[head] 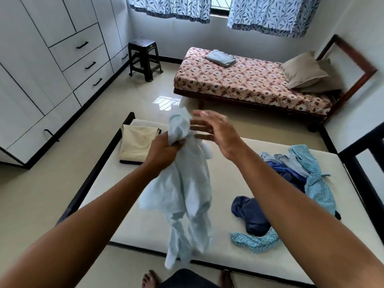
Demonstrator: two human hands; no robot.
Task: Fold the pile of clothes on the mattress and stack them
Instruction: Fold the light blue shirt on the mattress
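My left hand [165,150] grips a pale blue garment [187,194] by its bunched top and holds it up over the white mattress [128,204]; the cloth hangs down crumpled. My right hand [218,132] is beside the garment's top with fingers straight, holding nothing. A folded cream garment [138,145] lies at the mattress's far left corner. An unfolded pile [295,171] of blue and teal patterned clothes lies on the right side, with a dark navy piece [250,215] and a teal patterned strip [254,241] nearer me.
A bed with a floral mattress [245,84], a folded grey cloth [221,57] and pillows [307,71] stands beyond. A dark stool [144,57] and white wardrobe [47,65] are on the left. A dark frame [361,163] borders the right. My bare feet [150,278] stand on the tiled floor.
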